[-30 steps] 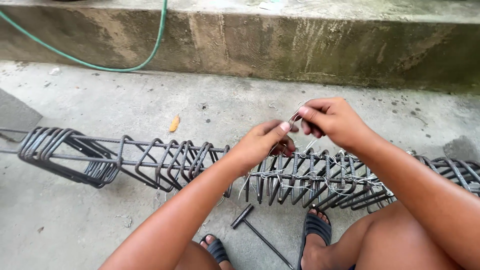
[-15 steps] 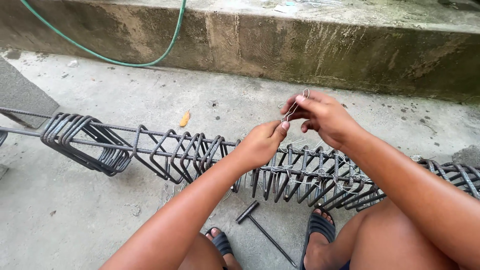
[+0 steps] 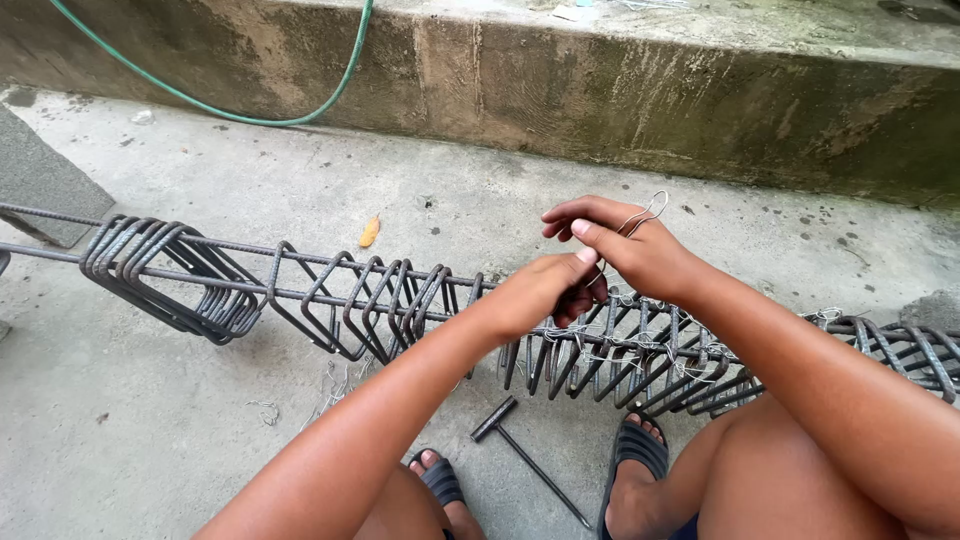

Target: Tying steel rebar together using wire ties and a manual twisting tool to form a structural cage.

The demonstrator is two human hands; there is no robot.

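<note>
- A concrete floor (image 3: 200, 170) is seen across the whole view, bounded at the far side by a stained concrete step (image 3: 650, 90).
- A long rebar cage (image 3: 330, 300), made of straight bars threaded through many bent stirrups, is laid on its side across the floor from left to right, just beyond the person's knees.
- A green hose (image 3: 300, 112) is draped down the step and along its foot at the upper left.
- A grey block (image 3: 40, 180) is partly shown at the left edge, just behind the cage's bars.
- The right hand (image 3: 640, 250) is held above the cage, its fingers closed on a thin loop of tie wire (image 3: 645, 213), whose bent end is seen sticking up past the knuckles.
- The left hand (image 3: 545, 290) is brought up against the right one, with fingers curled narrow at the lower part of the same wire; whether the wire is actually pinched there cannot be told.
- Dark sandals (image 3: 630, 450) are worn on both feet, which are planted under the cage.
- A T-shaped metal tool (image 3: 520, 450) is left lying on the floor between the feet.
- A dry yellow leaf (image 3: 369, 232) is found on the floor beyond the cage.
</note>
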